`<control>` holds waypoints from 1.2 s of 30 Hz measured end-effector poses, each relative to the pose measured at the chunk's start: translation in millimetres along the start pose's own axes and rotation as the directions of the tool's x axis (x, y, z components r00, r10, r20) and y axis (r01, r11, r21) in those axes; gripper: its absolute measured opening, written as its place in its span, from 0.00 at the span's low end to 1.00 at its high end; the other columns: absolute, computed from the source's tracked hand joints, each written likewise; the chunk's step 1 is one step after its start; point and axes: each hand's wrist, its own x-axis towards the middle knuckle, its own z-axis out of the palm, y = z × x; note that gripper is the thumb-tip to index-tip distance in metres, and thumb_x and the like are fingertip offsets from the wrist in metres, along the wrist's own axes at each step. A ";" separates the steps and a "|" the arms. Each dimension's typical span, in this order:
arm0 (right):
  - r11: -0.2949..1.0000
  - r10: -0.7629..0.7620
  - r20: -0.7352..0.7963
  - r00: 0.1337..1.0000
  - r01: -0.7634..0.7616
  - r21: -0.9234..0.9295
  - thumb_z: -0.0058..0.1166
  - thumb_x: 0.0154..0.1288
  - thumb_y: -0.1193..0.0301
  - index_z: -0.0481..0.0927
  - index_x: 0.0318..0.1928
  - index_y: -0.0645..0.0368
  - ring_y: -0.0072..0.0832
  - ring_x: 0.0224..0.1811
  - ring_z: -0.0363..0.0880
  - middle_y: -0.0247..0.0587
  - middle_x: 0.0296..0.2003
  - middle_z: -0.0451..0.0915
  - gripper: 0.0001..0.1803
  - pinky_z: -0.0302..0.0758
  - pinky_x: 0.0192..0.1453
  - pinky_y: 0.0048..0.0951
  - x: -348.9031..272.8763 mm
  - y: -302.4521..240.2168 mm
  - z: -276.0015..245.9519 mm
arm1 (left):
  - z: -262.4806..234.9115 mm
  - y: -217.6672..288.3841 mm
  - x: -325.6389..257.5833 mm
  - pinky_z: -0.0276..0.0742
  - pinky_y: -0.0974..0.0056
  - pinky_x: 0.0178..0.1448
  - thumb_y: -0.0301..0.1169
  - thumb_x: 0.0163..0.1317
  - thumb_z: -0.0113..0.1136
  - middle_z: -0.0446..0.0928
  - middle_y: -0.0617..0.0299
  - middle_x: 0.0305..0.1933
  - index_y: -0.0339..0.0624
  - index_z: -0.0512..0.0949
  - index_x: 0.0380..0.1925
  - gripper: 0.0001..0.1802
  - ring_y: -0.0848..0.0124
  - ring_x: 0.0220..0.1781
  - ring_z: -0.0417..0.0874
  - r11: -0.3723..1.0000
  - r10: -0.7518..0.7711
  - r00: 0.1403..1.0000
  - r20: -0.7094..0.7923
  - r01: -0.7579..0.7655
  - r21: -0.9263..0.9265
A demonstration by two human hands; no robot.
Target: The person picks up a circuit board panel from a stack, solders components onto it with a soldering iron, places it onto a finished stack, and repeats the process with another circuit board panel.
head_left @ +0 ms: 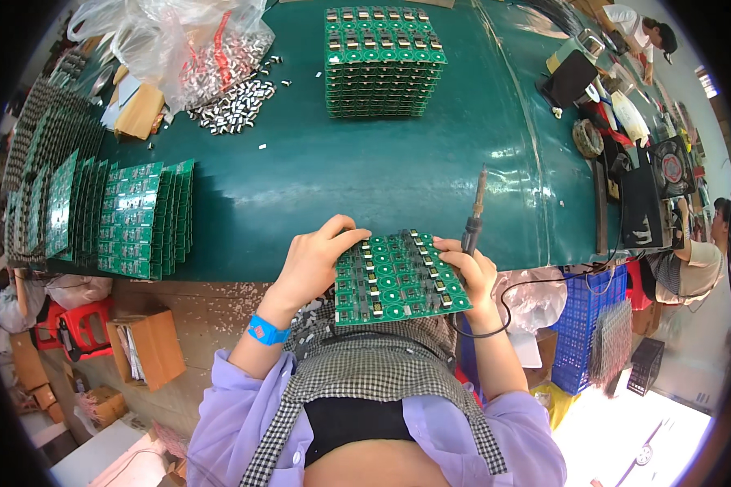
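A green circuit board panel (400, 280) with rows of small parts is held tilted in front of my apron, near the table's front edge. My left hand (321, 253) grips its upper left edge, the fingers closed over the rim. Against the right edge, my right hand (473, 274) pinches the panel and also holds a soldering iron (473, 223) upright, its tip pointing away from me. The iron's black cable (508, 312) loops down beside my right wrist. Some fingers of both hands are hidden behind the panel.
A tall stack of panels (384, 89) stands at the back of the green table (284, 178). Upright panels (130, 223) line the left side, near a pile of small components (234, 107) and a plastic bag (211, 57). A small fan (672, 166) sits at right. Other people work nearby.
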 end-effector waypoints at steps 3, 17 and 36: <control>1.000 0.017 -0.005 1.000 -0.017 0.006 0.59 0.46 0.82 0.78 0.35 0.59 0.30 0.29 0.82 0.43 0.40 0.84 0.13 0.77 0.30 0.25 -0.7 0.8 -1.2 | -0.8 0.5 1.6 0.79 0.55 0.37 0.15 0.46 0.55 0.76 0.61 0.45 0.46 0.79 0.45 0.23 0.55 0.36 0.82 1.000 -0.003 1.000 0.020 0.003 0.023; 1.000 0.017 -0.011 1.000 -0.017 0.015 0.59 0.46 0.82 0.77 0.36 0.60 0.31 0.29 0.83 0.45 0.40 0.84 0.13 0.77 0.30 0.25 -3.9 1.0 1.0 | 4.0 2.9 -9.3 0.81 0.61 0.35 0.21 0.48 0.62 0.79 0.62 0.44 0.45 0.80 0.43 0.19 0.60 0.36 0.85 0.997 0.036 0.991 -0.133 -0.044 -0.059; 0.999 0.017 -0.057 0.998 -0.015 0.032 0.60 0.48 0.81 0.77 0.36 0.61 0.28 0.28 0.83 0.46 0.41 0.85 0.12 0.76 0.29 0.22 -5.6 2.9 1.9 | 8.4 4.2 -10.9 0.77 0.63 0.29 0.19 0.46 0.62 0.78 0.62 0.44 0.45 0.81 0.40 0.18 0.66 0.28 0.82 0.989 0.111 0.967 -0.231 -0.131 -0.069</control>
